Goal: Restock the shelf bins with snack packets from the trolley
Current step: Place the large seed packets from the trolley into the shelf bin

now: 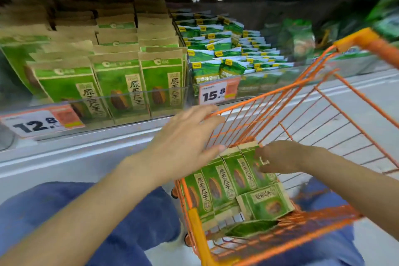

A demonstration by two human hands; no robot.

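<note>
the green-and-kraft paper snack packets (228, 181) stand in a row inside the orange wire trolley (280, 101), long axes pointing up toward the shelf. the right hand (278, 157) (the nearer one) curls onto the end packet's top; the left hand (185, 136) hovers spread, empty, above the rim.
</note>
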